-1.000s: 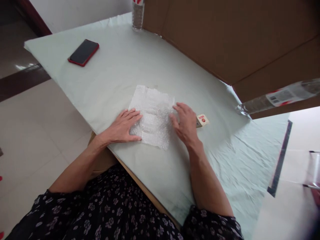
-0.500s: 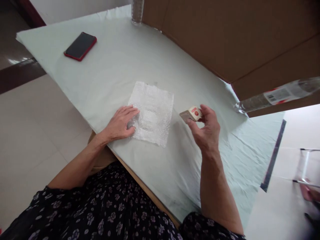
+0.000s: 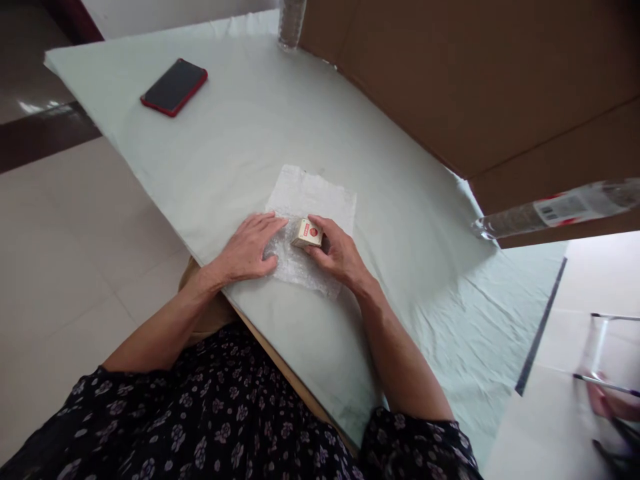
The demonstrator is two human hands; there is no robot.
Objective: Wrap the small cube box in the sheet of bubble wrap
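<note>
A sheet of bubble wrap (image 3: 313, 190) lies flat on the cloth-covered table (image 3: 240, 147) in front of me. My left hand (image 3: 247, 248) rests on its left edge, fingers stretched out and thumb apart, holding nothing. Between the thumb and fingers of my right hand (image 3: 340, 252) is a small cream carton (image 3: 307, 233) with a red round print and red lettering. The carton is over the middle of the sheet; whether its underside touches the wrap, I cannot tell.
A phone in a red case (image 3: 175, 87) lies at the far left of the table. A big brown cardboard panel (image 3: 430, 73) stands along the back. One clear bottle (image 3: 555, 210) is at the right, and another clear bottle (image 3: 291, 25) stands at the back.
My right hand has brought the small carton leftward from beside the bubble wrap to over its middle. My left hand has stayed on the sheet's left edge.
</note>
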